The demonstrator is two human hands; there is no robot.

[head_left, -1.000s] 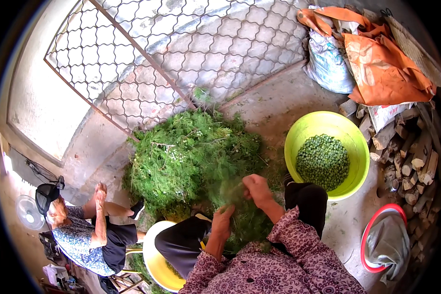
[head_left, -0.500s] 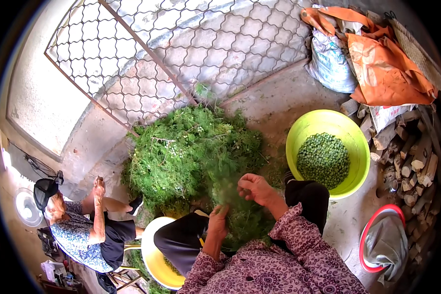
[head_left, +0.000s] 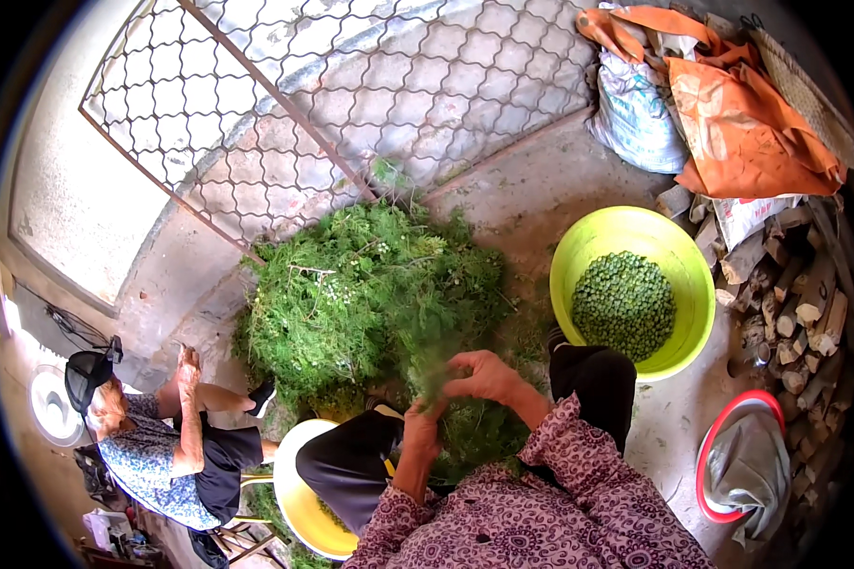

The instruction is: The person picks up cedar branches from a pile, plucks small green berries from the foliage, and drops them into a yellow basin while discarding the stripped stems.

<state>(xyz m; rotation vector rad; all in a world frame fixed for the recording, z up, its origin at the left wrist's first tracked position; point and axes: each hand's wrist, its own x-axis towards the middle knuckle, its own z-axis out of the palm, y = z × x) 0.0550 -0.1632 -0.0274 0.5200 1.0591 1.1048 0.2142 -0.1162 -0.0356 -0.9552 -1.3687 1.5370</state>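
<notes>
My left hand [head_left: 421, 431] is closed around the lower part of a feathery green sprig [head_left: 431, 370], which stands up blurred in front of my knees. From the right, my right hand [head_left: 491, 377] reaches to the same sprig, its thumb and fingers bent in a pinch at the stem. Whatever lies between those fingertips is mostly hidden by blur. Beyond both hands spreads a big heap of green leafy branches [head_left: 332, 303], dotted with small pale fruits. Loose greenery [head_left: 479, 436] also lies between my legs. A yellow-green basin [head_left: 688, 284] at my right holds many small round green fruits [head_left: 624, 305].
Another person [head_left: 161, 446] sits at the left with hands raised, beside a yellow basin [head_left: 299, 488]. A metal lattice [head_left: 323, 133] stands behind the heap. Stacked firewood [head_left: 807, 313], sacks [head_left: 754, 123] and a red-rimmed container [head_left: 707, 474] line the right.
My right hand has moved left and slightly down, from apart to meeting the sprig near my left hand. My left hand has stayed nearly still. The other person's hands have shifted slightly.
</notes>
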